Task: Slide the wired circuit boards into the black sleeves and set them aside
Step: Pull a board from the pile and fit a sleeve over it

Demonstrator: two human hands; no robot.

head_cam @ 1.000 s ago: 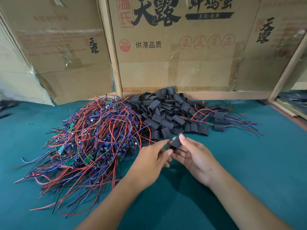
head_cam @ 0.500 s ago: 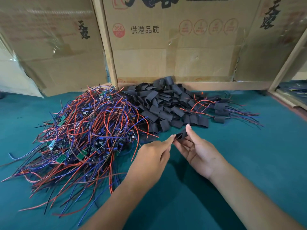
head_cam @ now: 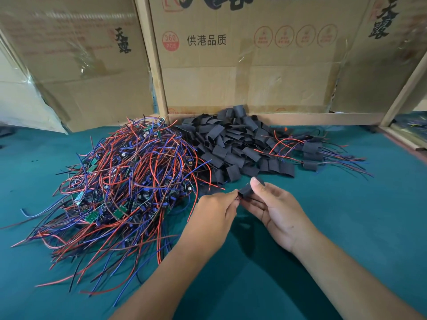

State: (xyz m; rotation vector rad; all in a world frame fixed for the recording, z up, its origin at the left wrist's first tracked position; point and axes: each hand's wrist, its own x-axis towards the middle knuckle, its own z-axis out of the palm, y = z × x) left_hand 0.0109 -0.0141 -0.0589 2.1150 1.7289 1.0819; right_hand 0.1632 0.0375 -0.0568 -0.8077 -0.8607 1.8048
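A big tangle of green circuit boards with red, blue and black wires lies on the left of the teal table. Behind the hands is a heap of empty black sleeves. To its right lie a few sleeved boards with wires trailing right. My right hand pinches one black sleeve between thumb and fingers. My left hand pinches at the sleeve's left opening; what it holds there is hidden by its fingers.
Upright cardboard boxes and a wooden frame wall off the back of the teal table. A wooden ledge and more wires sit at the far right edge.
The view has tilted down slightly. Both hands stay together at the sleeve; the right thumb now lies over the sleeve's top and the sleeve shows more fully.
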